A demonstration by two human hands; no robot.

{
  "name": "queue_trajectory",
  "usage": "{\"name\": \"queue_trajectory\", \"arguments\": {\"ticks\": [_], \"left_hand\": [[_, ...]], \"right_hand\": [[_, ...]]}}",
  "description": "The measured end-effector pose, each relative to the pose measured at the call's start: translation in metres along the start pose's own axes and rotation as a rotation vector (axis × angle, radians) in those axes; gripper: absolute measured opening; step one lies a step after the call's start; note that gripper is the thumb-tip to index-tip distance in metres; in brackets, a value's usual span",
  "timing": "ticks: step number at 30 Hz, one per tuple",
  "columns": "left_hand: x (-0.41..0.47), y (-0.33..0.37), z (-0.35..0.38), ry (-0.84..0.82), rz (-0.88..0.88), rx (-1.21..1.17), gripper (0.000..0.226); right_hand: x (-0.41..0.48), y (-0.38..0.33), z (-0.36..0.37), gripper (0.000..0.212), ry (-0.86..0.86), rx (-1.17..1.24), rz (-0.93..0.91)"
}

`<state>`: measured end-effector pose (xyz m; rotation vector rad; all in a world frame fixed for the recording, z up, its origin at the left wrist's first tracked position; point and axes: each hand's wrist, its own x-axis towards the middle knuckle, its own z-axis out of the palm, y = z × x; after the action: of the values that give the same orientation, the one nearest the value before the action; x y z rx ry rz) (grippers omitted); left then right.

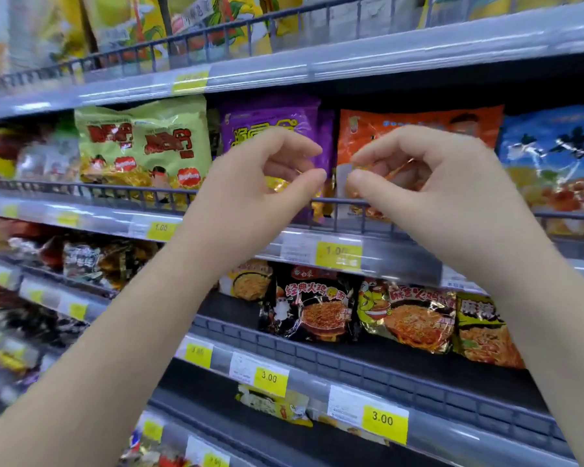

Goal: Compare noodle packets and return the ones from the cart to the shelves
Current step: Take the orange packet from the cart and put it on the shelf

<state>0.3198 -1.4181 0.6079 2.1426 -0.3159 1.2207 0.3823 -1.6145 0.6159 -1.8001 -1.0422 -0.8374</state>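
Purple packet (270, 116), orange packet (418, 126) upright on shelf (81, 190); left hand (250, 183), right hand (435, 183) in front, curled, empty.

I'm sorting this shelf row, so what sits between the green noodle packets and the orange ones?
In the head view, purple noodle packets stand between the green packets and the orange packets.
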Motion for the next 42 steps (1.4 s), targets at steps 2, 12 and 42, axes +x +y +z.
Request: {"name": "queue_trajectory", "arguments": {"ticks": [2,12,42], "left_hand": [[-0.018,-0.007,-0.024,0.011,-0.048,-0.005,0.019],[-0.121,-0.059,-0.218,0.118,-0.274,0.173,0.023],[-0.313,-0.364,-0.624,0.407,-0.816,0.44,0.023]], "right_hand": [[0.003,-0.011,0.031,0.008,-0.046,0.116,-0.033],[-0.008,-0.117,0.201,0.015,-0.339,0.391,-0.054],[-0.012,-0.368,0.764,0.022,-1.005,1.074,0.067]]}}
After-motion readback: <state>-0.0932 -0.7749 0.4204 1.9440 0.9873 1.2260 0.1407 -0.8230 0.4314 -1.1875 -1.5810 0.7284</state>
